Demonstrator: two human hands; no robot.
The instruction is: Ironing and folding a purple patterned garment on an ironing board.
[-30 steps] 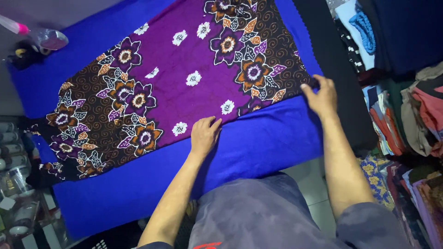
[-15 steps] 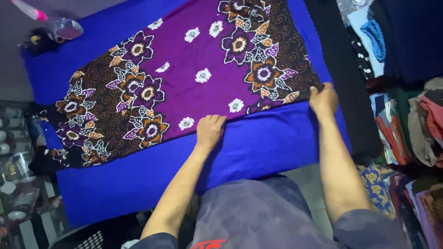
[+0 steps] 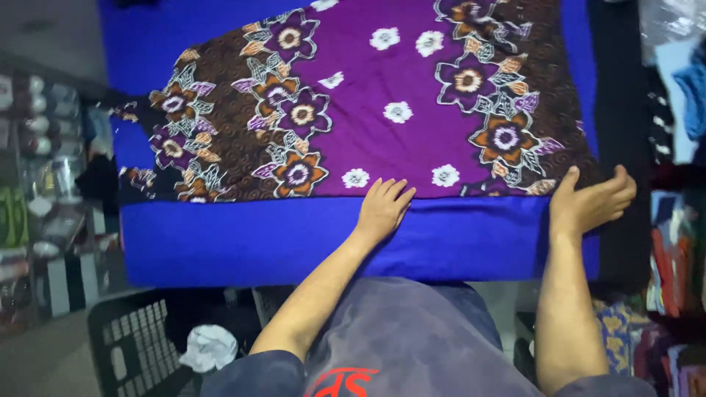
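My work surface is covered by a blue cloth. On it lies a purple floral fabric, its brown flowered border running from nine o'clock to three o'clock, leaving a bare blue strip at six o'clock near me.

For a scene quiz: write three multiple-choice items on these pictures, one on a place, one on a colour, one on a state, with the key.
1. Where does the left hand rest?
A. on the near edge of the flowered cloth
B. in the black basket
C. on the floor

2. What colour is the plain cloth under the flowered one?
A. red
B. blue
C. white

3. How is the right hand?
A. in a fist
B. gripping a tool
C. open, fingers spread

Key: 1 A, palm lies at that hem; 2 B, blue shows all around; 3 C, fingers extended at the cloth's right end.
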